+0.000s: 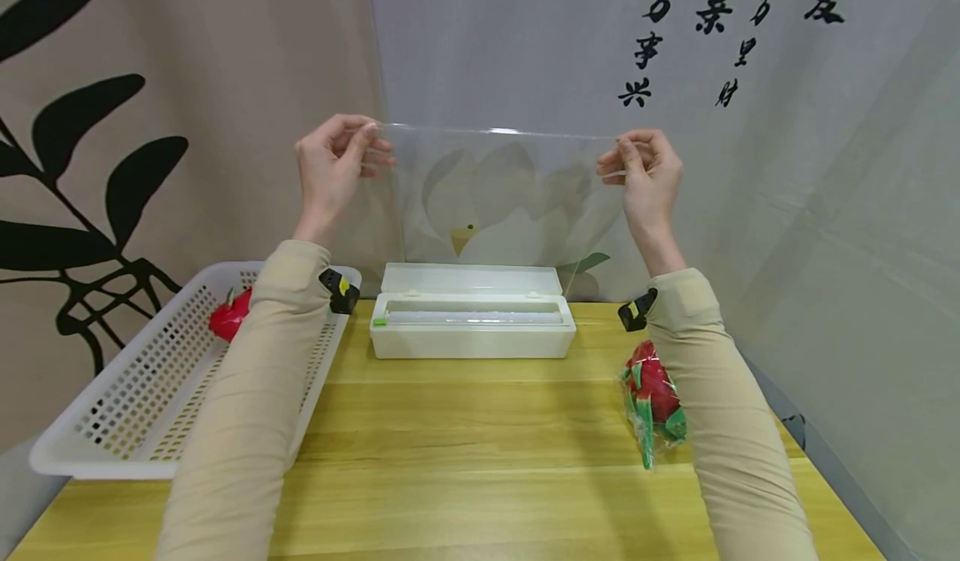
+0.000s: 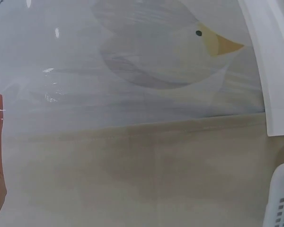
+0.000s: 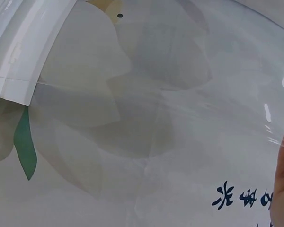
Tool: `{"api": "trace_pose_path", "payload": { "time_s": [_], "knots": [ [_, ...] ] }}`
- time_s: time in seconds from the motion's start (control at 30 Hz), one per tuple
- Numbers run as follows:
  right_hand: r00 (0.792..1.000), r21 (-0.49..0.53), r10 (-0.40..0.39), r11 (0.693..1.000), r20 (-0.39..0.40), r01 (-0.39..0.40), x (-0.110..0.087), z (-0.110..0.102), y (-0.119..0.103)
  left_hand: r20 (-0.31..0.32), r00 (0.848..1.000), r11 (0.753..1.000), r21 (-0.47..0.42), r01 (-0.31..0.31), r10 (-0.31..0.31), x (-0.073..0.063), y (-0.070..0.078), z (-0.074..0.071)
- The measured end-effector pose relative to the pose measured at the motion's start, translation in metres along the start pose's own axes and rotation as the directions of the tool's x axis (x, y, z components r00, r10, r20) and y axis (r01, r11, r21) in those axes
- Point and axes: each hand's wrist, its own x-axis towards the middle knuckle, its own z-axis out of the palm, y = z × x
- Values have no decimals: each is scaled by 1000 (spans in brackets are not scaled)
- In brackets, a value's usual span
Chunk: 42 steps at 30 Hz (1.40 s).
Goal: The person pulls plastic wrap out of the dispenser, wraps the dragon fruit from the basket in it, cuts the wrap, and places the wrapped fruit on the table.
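A clear sheet of plastic wrap (image 1: 510, 186) is stretched upright between both raised hands, its shiny top edge running from one to the other. My left hand (image 1: 339, 157) pinches the upper left corner between thumb and fingers; my right hand (image 1: 647, 169) pinches the upper right corner. Below the sheet stands a white wrap dispenser box (image 1: 472, 343) with its lid (image 1: 472, 279) tipped up and back. Inside lies the wrap roll (image 1: 474, 317). In the right wrist view the plastic wrap (image 3: 180, 113) spans from the box toward the fingers.
A white perforated basket (image 1: 75, 440) stands at the left, with a red item (image 1: 230, 314) in it, partly hidden by the left sleeve. On the wooden table (image 1: 465, 478), near the right forearm, lies a red and green dragon fruit-like item (image 1: 654, 390) in clear film. A printed curtain (image 1: 510, 52) hangs behind.
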Motion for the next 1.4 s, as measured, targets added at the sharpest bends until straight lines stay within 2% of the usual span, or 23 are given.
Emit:
{"api": "trace_pose_path", "payload": {
  "time_s": [0.2, 0.4, 0.53, 0.8, 0.9, 1.03, 1.17, 1.27, 1.4],
  "knots": [
    [1000, 21, 8, 1000, -19, -8, 6, -2, 4, 0, 1000, 1000, 12, -20, 20, 1, 4, 0],
    [999, -22, -39, 999, -20, 39, 6, -2, 0, 0, 999, 998, 29, -47, 47, 3, 9, 1],
    [999, -3, -40, 999, -17, 40, 5, -2, -6, 2, 998, 998, 33, -57, 57, 2, 13, 0],
    [999, 31, -35, 999, -4, 35, -9, 0, -30, 9, 996, 994, 70, -87, 87, 0, 14, -2],
    [998, -10, -61, 998, 4, 61, -16, -5, -33, 34, 994, 989, 96, -109, 106, -3, 12, -6],
    [985, -75, -168, 983, 35, 170, -31, -19, -27, 80, 986, 976, 148, -157, 147, -20, 16, -14],
    [954, -70, -285, 954, 87, 292, -54, -35, -29, 135, 971, 958, 184, -218, 196, -46, 28, -22],
    [940, -10, -311, 949, 137, 315, -77, -48, -36, 185, 956, 938, 220, -268, 229, -67, 37, -29],
    [927, 102, -300, 954, 224, 284, -107, -68, -44, 261, 920, 899, 252, -357, 292, -96, 48, -38]
  ]
}}
